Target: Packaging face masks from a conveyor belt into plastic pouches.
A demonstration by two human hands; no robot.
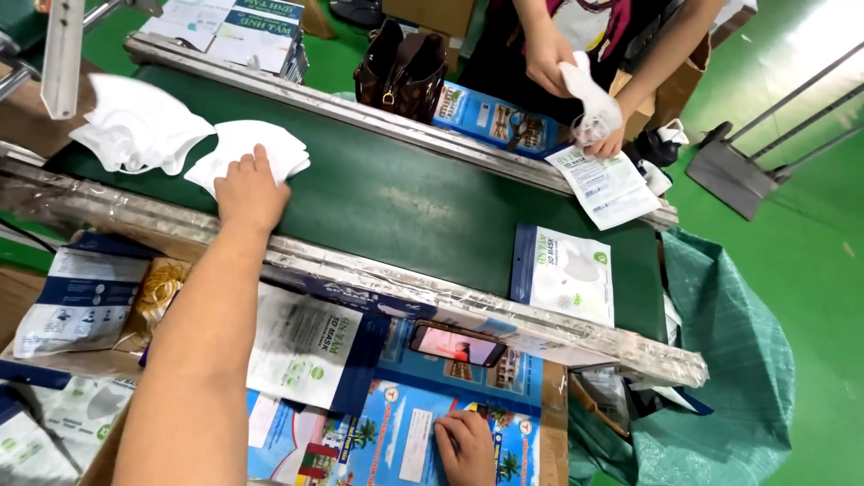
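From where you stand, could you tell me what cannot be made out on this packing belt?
- Left hand: its palm covers part of the white mask.
- Right hand: the bottom edge of the head view cuts it off.
- Co-worker's hands: fingers hide what they grip besides a mask.
- Phone: its screen is too small to make out.

Masks [180, 139] on the conveyor belt [405, 202], left end; pouch [565, 274] on its right end; phone [457, 345] just before its near rail.

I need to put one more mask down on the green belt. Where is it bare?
Bare green belt lies between the white masks under the left hand and the packaged mask. The belt's left end is crowded with masks. The right hand rests on a colourful box.
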